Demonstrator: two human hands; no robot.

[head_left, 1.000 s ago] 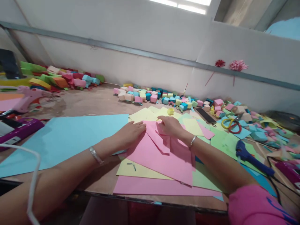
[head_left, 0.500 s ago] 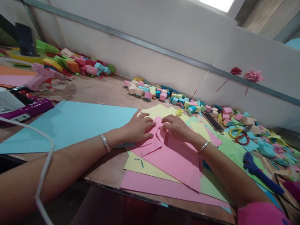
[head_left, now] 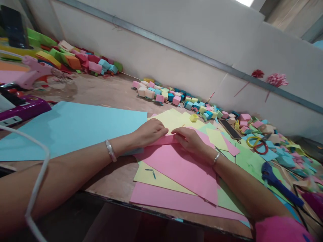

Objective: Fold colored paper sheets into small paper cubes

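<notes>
A narrow pink paper strip [head_left: 165, 139], looking folded, stretches between my hands above the stack of coloured sheets. My left hand [head_left: 150, 132] is closed on its left part, thumb side towards the middle. Fingers and thumb of my right hand [head_left: 188, 138] pinch the strip's other end. Just under both hands lies a larger pink sheet [head_left: 186, 168], with yellow sheets [head_left: 161, 179] and green paper below it. A large light-blue sheet [head_left: 96, 129] lies to the left, partly beneath my left wrist. The fingertips' exact grip is partly hidden.
Small folded paper pieces [head_left: 174, 97] line the wall. At right lie scissors [head_left: 257, 144], a dark phone-like slab [head_left: 229, 129] and a blue glue gun [head_left: 280, 183]. A pink glue gun [head_left: 32, 72], purple power strip [head_left: 27, 109] and white cable [head_left: 37, 191] are at left.
The pink piece, earlier a loose, angled shape lying under spread left fingers, is now a straight strip held between both hands. My left hand has closed. The view has shifted slightly.
</notes>
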